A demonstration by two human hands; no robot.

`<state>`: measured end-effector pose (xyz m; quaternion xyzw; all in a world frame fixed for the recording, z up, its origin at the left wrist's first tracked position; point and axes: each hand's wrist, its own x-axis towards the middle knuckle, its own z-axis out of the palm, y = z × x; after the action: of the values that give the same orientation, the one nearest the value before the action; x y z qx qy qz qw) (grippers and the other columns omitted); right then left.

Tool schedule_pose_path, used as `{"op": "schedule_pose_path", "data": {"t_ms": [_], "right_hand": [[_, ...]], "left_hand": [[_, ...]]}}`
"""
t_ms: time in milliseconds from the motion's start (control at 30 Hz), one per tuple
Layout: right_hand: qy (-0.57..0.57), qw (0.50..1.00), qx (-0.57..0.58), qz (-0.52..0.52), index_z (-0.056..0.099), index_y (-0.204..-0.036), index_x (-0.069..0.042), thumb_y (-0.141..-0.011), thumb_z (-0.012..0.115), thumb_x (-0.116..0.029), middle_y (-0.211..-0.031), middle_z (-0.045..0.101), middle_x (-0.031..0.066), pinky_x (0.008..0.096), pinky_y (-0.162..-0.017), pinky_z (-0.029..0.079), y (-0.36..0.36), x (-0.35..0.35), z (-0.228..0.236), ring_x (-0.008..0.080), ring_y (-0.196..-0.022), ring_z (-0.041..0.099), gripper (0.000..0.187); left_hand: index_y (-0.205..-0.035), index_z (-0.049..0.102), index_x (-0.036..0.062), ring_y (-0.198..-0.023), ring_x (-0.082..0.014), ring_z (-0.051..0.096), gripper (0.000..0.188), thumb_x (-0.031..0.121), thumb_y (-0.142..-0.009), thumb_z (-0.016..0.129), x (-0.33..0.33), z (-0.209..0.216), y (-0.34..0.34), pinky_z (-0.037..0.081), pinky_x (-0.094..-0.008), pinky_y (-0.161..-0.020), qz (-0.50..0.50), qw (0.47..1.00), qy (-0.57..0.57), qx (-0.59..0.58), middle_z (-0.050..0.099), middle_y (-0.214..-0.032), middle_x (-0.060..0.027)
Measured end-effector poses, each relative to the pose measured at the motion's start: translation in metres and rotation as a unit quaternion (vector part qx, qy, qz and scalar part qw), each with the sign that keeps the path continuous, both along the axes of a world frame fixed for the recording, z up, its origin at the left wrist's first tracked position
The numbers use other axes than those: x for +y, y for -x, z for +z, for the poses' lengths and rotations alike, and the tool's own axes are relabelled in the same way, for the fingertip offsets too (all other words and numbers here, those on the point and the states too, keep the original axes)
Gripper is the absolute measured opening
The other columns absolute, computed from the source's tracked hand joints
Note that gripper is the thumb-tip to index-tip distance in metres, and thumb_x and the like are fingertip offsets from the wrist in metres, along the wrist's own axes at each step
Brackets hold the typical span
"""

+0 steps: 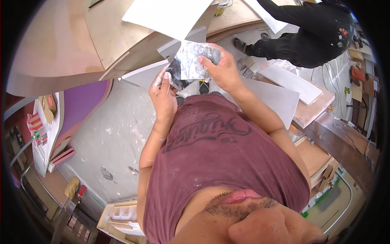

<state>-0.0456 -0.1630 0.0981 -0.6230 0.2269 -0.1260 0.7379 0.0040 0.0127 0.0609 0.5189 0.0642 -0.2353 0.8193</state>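
My right hand (225,69) is closed on a thin, flat rectangular plate (191,59) with a shiny grey face smeared with white paste or dust. Its thumb lies across the upper face. To its left, my left hand (163,95) grips a darker flat plate (174,72), also streaked with white; its thumb is on top and its other fingers are partly hidden. The right plate overlaps the dark one, and I cannot tell how firmly they touch. White residue coats the left fingers.
A white panel (168,16) lies on the wooden workpiece (118,36) just beyond my hands. Another white board (290,83) rests at the right. A person in dark clothes (313,34) stands at the far right. A purple-faced curved piece (83,103) is at left.
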Motion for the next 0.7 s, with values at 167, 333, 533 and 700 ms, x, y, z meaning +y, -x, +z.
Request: {"op": "schedule_pose_path", "data": {"t_ms": [167,333,533,700], "right_hand": [[0.015,0.999,-0.037,-0.015,0.061,-0.110,0.005,-0.087,0.063,-0.008,-0.095,0.067,0.0067,0.0245,-0.074,0.050,-0.002,-0.021,0.008,0.0084,-0.084,0.061,0.027],[-0.009,0.998,-0.054,-0.014,0.060,-0.110,0.007,-0.086,0.064,-0.010,-0.094,0.068,0.0091,0.0252,-0.074,0.050,-0.002,-0.037,-0.006,0.0095,-0.084,0.062,0.029],[0.075,0.997,-0.012,-0.012,0.059,-0.114,0.008,-0.087,0.064,-0.009,-0.095,0.068,0.0087,0.0254,-0.076,0.050,0.013,-0.034,-0.019,0.0102,-0.086,0.062,0.032],[-0.043,0.998,-0.015,-0.037,0.058,-0.117,0.006,-0.088,0.064,-0.009,-0.097,0.066,0.0068,0.0255,-0.079,0.050,0.028,-0.041,-0.027,0.0097,-0.087,0.060,0.033]], "left_hand": [[-0.118,0.055,0.0000,-0.104,-0.0204,0.063,0.025,0.014,-0.099,0.046,0.022,-0.033,-0.029,0.051,-0.0352,-0.091,-0.047,0.989,0.114,0.086,0.064,-0.114,-0.0100],[-0.117,0.055,0.0023,-0.107,-0.0209,0.062,0.024,0.013,-0.099,0.044,0.003,-0.044,-0.058,0.051,-0.0363,-0.095,-0.047,0.970,0.201,0.131,0.064,-0.117,-0.0092],[-0.113,0.058,0.0025,-0.106,-0.0210,0.063,0.022,0.012,-0.097,0.047,-0.033,-0.087,-0.093,0.051,-0.0366,-0.093,-0.078,0.963,0.220,0.136,0.064,-0.114,-0.0089],[-0.124,0.054,0.0040,-0.123,-0.0369,0.051,0.032,0.020,-0.098,0.046,-0.042,-0.101,-0.099,0.041,-0.0628,-0.101,-0.112,0.948,0.262,0.143,0.060,-0.121,-0.0142]]}}
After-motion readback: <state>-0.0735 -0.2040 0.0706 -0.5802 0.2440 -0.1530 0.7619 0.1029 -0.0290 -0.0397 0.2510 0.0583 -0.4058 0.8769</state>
